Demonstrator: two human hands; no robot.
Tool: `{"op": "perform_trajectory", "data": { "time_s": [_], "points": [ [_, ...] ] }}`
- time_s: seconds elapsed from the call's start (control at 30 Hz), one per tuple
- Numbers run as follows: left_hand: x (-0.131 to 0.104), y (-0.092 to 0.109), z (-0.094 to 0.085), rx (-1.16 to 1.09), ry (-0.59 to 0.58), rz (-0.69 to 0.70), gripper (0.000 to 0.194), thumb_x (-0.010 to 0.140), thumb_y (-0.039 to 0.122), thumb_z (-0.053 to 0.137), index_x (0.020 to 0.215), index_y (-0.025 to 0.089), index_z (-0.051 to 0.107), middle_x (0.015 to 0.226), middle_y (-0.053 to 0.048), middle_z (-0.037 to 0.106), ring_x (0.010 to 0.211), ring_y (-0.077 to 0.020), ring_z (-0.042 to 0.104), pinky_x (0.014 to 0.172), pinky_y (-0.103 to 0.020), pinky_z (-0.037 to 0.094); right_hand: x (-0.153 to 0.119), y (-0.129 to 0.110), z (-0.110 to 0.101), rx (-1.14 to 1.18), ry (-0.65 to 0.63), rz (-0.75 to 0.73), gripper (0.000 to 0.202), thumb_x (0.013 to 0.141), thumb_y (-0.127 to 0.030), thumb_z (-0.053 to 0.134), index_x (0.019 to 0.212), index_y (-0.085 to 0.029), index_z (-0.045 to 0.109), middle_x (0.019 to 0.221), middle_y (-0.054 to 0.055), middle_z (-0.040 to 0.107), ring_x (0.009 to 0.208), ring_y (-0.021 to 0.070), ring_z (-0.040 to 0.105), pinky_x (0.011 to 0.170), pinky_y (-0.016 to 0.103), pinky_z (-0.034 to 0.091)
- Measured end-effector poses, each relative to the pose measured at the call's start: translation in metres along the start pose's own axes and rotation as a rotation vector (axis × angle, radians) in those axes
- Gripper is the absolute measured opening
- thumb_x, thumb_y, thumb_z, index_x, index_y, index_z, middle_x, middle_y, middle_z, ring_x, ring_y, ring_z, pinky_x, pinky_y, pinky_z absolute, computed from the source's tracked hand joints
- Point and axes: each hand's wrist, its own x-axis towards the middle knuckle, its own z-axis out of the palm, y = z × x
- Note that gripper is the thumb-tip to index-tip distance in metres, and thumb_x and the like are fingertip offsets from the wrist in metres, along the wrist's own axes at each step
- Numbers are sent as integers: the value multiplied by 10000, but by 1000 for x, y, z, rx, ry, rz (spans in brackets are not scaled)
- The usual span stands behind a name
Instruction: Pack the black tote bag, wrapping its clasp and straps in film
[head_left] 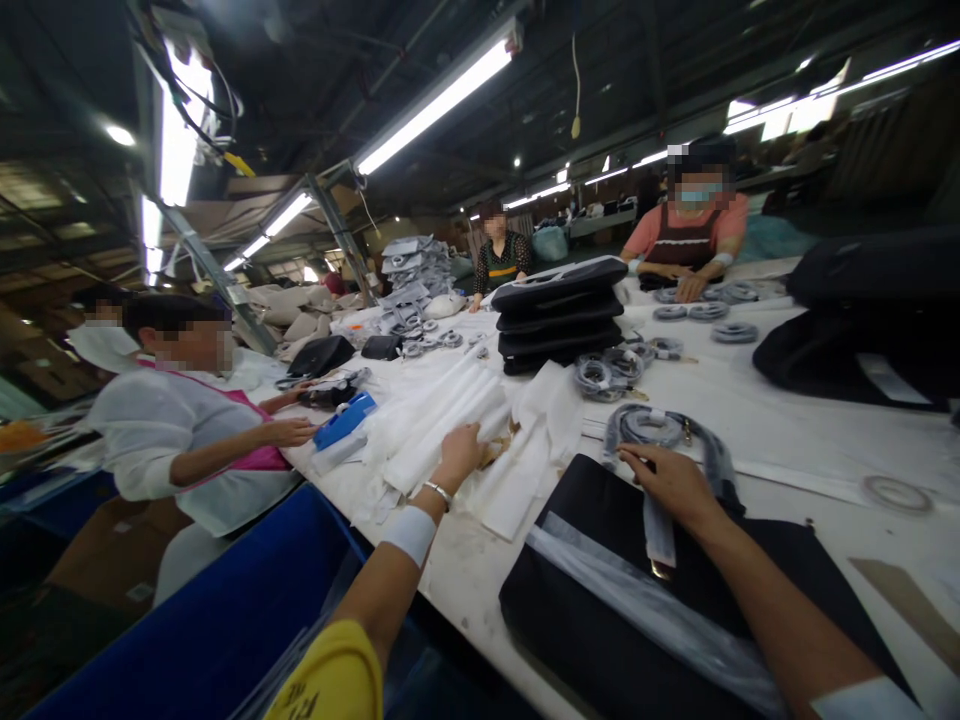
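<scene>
My left hand is closed, its fingers curled down at the white wrapping sheets; whatever they grip is hidden. Over a black bag, my right hand is closed in a pinch, thumb and forefinger together. Anything between those fingertips is too small to name. Directly under the right hand, a plastic-wrapped grey strap with a gold clasp lies on the bag, and its coiled part rests just beyond. A clear plastic strip crosses the bag.
Beyond the sheets rises a stack of black bags, with coiled straps beside it. More black bags are at right. A blue tape dispenser sits near a co-worker at left. Below the table edge is a blue bin.
</scene>
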Motion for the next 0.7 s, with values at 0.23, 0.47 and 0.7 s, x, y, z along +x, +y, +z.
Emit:
{"op": "perform_trajectory", "data": {
  "time_s": [0.23,0.47,0.7],
  "points": [
    [3,25,-2,-73,39,146,440,921,211,539,1361,199,516,1401,-101,547,1282,-247,500,1086,-358,388,-2,-7,-3,64,29,-37,371,904,-408,461,1038,-226,755,1081,59,743,903,252,702,846,371,528],
    [56,86,14,-236,29,175,451,947,286,537,1380,165,501,1426,-105,534,1316,-225,486,1137,-343,346,-3,-9,-3,89,50,-46,383,899,-419,450,1035,-232,756,1045,55,753,821,247,712,794,377,544],
    [89,118,28,-349,9,79,384,925,372,607,1245,163,576,1301,-112,584,1162,-257,583,999,-506,477,-3,-5,-5,163,54,-15,398,883,-459,450,1014,-249,761,1023,54,757,757,252,713,747,393,558]
  ]
}}
